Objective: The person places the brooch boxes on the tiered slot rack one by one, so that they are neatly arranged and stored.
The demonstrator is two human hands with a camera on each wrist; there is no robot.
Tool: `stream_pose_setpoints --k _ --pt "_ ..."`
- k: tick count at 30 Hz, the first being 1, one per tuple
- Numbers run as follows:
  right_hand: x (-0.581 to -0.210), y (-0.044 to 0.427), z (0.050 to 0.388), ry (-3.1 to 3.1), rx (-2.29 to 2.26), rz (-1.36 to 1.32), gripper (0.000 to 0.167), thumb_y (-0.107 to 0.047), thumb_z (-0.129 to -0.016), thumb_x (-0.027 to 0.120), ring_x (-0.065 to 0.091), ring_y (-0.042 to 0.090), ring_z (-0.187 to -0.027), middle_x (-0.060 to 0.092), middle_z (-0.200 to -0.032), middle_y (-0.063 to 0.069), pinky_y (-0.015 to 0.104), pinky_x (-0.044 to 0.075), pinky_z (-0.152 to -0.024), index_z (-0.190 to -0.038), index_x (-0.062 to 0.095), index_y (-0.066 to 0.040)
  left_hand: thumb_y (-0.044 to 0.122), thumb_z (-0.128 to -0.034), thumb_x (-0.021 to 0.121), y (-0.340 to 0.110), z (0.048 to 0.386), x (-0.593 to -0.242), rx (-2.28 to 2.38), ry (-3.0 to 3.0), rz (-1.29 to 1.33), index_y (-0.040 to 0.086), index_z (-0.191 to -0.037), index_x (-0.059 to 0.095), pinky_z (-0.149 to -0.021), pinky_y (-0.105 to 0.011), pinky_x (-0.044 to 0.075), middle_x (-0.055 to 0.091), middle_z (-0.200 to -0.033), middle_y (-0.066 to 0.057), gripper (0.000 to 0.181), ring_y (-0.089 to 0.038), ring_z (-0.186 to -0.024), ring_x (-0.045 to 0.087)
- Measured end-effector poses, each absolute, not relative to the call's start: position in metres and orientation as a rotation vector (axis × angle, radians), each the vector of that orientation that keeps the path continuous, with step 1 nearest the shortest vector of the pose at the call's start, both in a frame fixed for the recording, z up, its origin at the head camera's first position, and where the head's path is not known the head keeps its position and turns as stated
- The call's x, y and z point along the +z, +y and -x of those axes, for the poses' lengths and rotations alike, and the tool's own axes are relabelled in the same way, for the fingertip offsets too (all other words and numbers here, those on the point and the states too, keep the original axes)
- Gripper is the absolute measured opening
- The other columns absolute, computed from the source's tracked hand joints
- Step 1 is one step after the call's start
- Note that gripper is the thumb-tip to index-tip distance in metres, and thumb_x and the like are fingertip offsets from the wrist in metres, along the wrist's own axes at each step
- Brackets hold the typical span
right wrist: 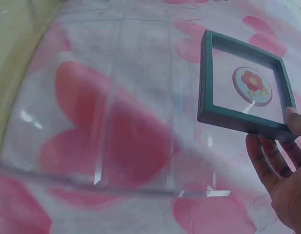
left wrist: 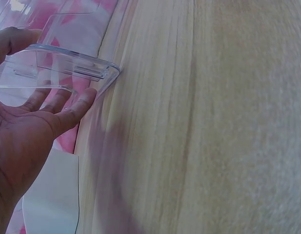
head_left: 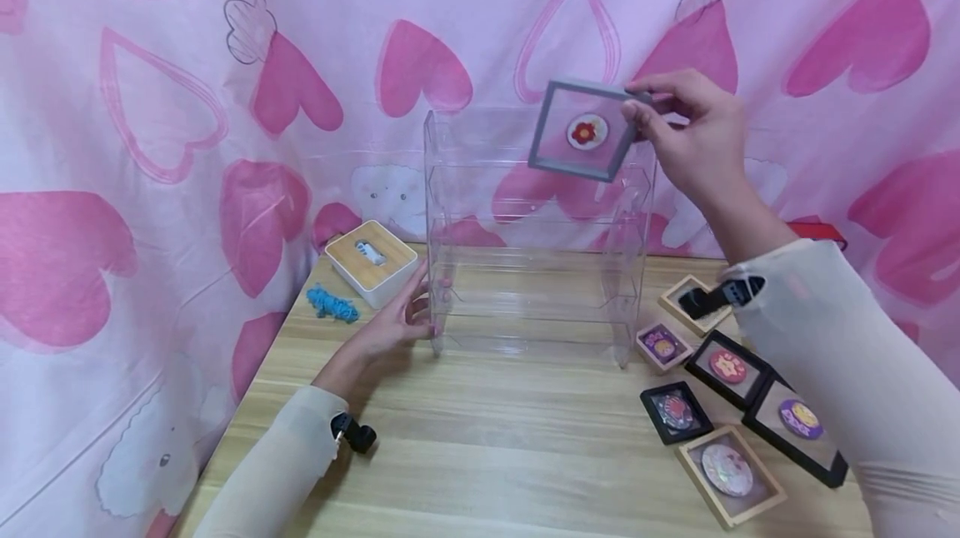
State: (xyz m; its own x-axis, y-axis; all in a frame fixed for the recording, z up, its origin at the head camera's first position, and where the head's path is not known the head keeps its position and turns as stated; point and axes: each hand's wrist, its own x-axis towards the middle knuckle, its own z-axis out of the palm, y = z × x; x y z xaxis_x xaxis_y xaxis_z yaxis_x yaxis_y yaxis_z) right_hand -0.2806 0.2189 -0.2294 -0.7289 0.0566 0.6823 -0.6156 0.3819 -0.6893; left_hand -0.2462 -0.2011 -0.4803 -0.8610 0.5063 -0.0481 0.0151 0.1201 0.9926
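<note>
A clear tiered rack (head_left: 536,259) stands upright at the back of the wooden table. My right hand (head_left: 697,134) pinches the right edge of a grey-green square frame (head_left: 553,126) that holds a round red-flower badge (head_left: 587,132); the frame is raised in front of the rack's top part. In the right wrist view the thumb of my right hand (right wrist: 291,180) lies on the frame (right wrist: 228,112), with the fingers beneath it. Low on the rack's left side is my left hand (head_left: 390,326). In the left wrist view my left hand (left wrist: 35,126) has thumb and fingers around the clear side panel (left wrist: 67,56).
Left of the rack are a white box with a wooden lid (head_left: 352,259) and a blue bundle (head_left: 332,304). On the right lie several framed badges, among them a black one (head_left: 677,412) and a wooden one (head_left: 731,475). A heart-patterned curtain (head_left: 420,63) hangs behind.
</note>
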Motion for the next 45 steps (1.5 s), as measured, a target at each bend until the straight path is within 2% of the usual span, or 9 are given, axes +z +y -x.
stream_pose_setpoints --k 5,11,16,25,33,38,42,45 --pt "-0.209 0.196 0.301 -2.028 1.423 -0.450 0.024 -0.009 -0.100 0.079 0.075 0.005 -0.089 0.066 -0.104 -0.010 0.013 0.064 -0.082 -0.124 0.085 -0.008 -0.013 -0.0936 0.070 -0.199 0.245 -0.481 1.785 2.044 -0.513 0.059 -0.173 0.005 -0.134 -0.069 0.029 0.027 -0.183 -0.010 0.125 -0.048 -0.168 0.028" --pt "-0.199 0.176 0.326 -2.119 1.378 -0.379 0.027 -0.009 -0.103 0.076 0.073 0.005 -0.092 0.061 -0.105 -0.014 0.012 0.063 -0.082 -0.128 0.084 -0.014 -0.007 -0.0937 0.073 -0.195 0.245 -0.482 1.751 2.072 -0.514 0.064 -0.171 0.005 -0.135 -0.072 0.026 0.024 -0.184 -0.008 0.124 -0.047 -0.169 0.025" --pt "-0.199 0.162 0.340 -2.225 1.348 -0.328 0.028 -0.012 -0.104 0.075 0.070 0.006 -0.096 0.063 -0.112 -0.015 0.018 0.066 -0.086 -0.131 0.084 -0.018 -0.006 -0.0938 0.074 -0.192 0.247 -0.481 1.754 2.071 -0.520 0.064 -0.170 0.007 -0.136 -0.072 0.023 0.024 -0.184 -0.010 0.123 -0.048 -0.168 0.026" --pt "-0.218 0.136 0.348 -2.276 1.304 -0.441 0.029 -0.006 -0.104 0.073 0.072 0.012 -0.096 0.073 -0.125 0.004 0.016 0.063 -0.078 -0.128 0.085 -0.018 -0.011 -0.0941 0.071 -0.194 0.245 -0.483 1.780 2.038 -0.548 0.060 -0.172 0.005 -0.135 -0.071 0.025 0.024 -0.184 -0.014 0.124 -0.050 -0.168 0.026" --pt "-0.217 0.123 0.347 -2.387 1.317 -0.476 0.039 -0.005 -0.109 0.063 0.070 0.017 -0.114 0.067 -0.139 0.005 0.024 0.066 -0.095 -0.141 0.078 -0.021 -0.014 -0.0927 0.069 -0.195 0.242 -0.481 1.795 2.043 -0.543 0.059 -0.173 0.006 -0.135 -0.071 0.024 0.026 -0.183 -0.014 0.125 -0.051 -0.168 0.025" --pt "-0.217 0.123 0.348 -2.388 1.319 -0.494 0.040 -0.004 -0.108 0.063 0.071 0.020 -0.118 0.068 -0.140 0.004 0.026 0.066 -0.096 -0.141 0.078 -0.021 -0.012 -0.0938 0.070 -0.195 0.242 -0.480 1.783 2.048 -0.504 0.061 -0.172 0.007 -0.136 -0.069 0.025 0.026 -0.183 -0.013 0.124 -0.049 -0.168 0.027" --pt "-0.218 0.126 0.347 -2.393 1.278 -0.508 0.039 -0.013 -0.108 0.069 0.073 0.023 -0.126 0.070 -0.144 0.002 0.032 0.065 -0.100 -0.145 0.075 -0.023 -0.009 -0.0951 0.071 -0.196 0.242 -0.481 1.771 2.061 -0.472 0.063 -0.171 0.008 -0.136 -0.069 0.024 0.026 -0.183 -0.012 0.122 -0.046 -0.167 0.030" --pt "-0.216 0.130 0.344 -2.410 1.270 -0.495 0.044 -0.023 -0.107 0.072 0.072 0.022 -0.131 0.068 -0.150 -0.001 0.034 0.065 -0.106 -0.152 0.070 -0.027 -0.010 -0.0948 0.071 -0.196 0.244 -0.483 1.776 2.054 -0.472 0.065 -0.170 0.008 -0.136 -0.069 0.024 0.027 -0.182 -0.011 0.123 -0.046 -0.167 0.030"
